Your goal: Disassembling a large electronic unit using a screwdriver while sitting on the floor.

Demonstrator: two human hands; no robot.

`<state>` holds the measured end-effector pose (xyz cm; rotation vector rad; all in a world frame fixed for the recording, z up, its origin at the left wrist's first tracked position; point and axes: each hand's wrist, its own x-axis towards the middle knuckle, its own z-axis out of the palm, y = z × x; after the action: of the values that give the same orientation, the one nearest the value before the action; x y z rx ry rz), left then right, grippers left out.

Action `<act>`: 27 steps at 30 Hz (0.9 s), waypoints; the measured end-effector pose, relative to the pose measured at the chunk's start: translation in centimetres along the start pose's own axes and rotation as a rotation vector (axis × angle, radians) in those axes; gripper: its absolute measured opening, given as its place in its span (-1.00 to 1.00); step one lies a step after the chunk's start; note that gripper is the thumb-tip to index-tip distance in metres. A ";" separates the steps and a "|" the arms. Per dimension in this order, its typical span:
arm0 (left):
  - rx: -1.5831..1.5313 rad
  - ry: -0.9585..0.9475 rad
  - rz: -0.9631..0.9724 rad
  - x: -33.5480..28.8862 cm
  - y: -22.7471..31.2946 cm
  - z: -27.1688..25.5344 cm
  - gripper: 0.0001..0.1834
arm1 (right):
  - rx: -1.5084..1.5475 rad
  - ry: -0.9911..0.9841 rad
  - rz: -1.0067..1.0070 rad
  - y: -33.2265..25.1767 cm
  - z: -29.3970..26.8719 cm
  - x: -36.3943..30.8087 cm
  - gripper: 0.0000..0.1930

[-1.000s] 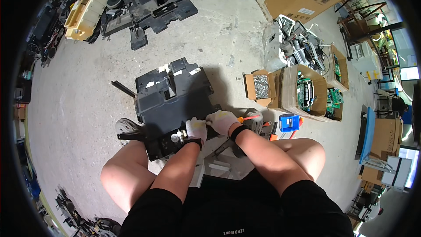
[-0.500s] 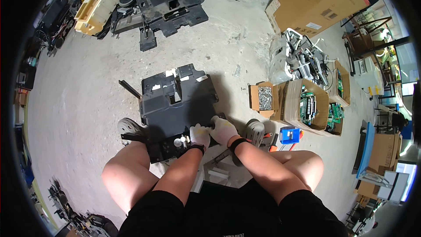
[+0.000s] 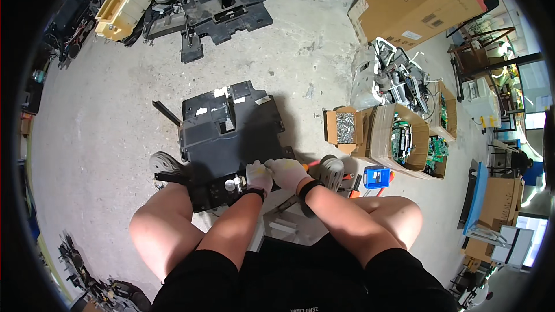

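Observation:
A large black plastic panel, with a raised slot and white labels, lies on the floor between my feet. White parts show at its near edge. My gloved left hand is curled at the panel's near right edge, and what its fingers hold is hidden. Against it, my gloved right hand is closed, fingertips at the left hand's fingers. A tool with a red-orange handle sticks out past the right hand's knuckles, toward my right shoe. The tool's working end cannot be seen.
Right of my shoe are a blue bin and orange-handled tools. Beyond stand a small carton of screws, a carton of green circuit boards and a bag of scrap parts. More black panels lie at the far left.
My right hand has shifted slightly left, closer to the left hand. A red-orange handle now shows beside it. The whole view has moved a little.

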<state>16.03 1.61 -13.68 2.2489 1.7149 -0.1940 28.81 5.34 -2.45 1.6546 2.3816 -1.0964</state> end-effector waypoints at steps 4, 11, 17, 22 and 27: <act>-0.014 -0.032 0.012 0.2 0.0 0.2 -0.78 | -0.033 0.039 -0.004 -0.4 0.4 -0.4 -0.71; 0.031 0.034 -0.057 0.7 -0.5 1.8 -0.80 | 0.042 0.124 -0.069 -1.1 0.5 -0.5 -0.74; 0.077 -0.186 0.003 0.5 0.6 -1.4 -0.83 | -0.022 0.037 -0.011 -1.1 -0.6 -0.7 -0.71; 0.018 -0.107 0.001 0.2 0.0 -1.6 -0.83 | -0.030 -0.001 -0.044 0.5 -2.0 -0.6 -0.63; 0.022 -0.113 0.019 0.1 0.4 -2.8 -0.80 | -0.148 -0.081 0.028 2.5 -3.0 -0.1 -0.75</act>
<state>16.26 2.48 -10.99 2.2240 1.6401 -0.3312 31.98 7.44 -1.53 1.5598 2.3196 -0.9384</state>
